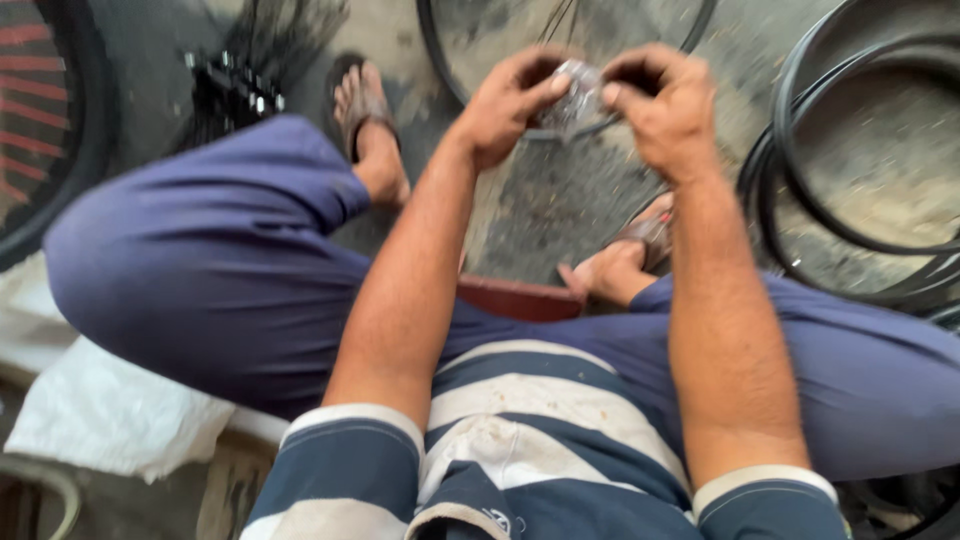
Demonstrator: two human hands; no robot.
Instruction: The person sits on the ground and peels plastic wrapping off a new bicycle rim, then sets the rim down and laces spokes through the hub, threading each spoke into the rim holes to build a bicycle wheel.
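Left hand [505, 105] and right hand [660, 105] both pinch a small crumpled clear plastic wrapper [572, 98] above the bicycle rim [440, 60].

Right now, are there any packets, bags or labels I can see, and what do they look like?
Small clear plastic packet: crinkly and see-through, pinched between the left hand and the right hand.
White woven sack: lying flat at the lower left, plain and creased.
No signs or screens in view.
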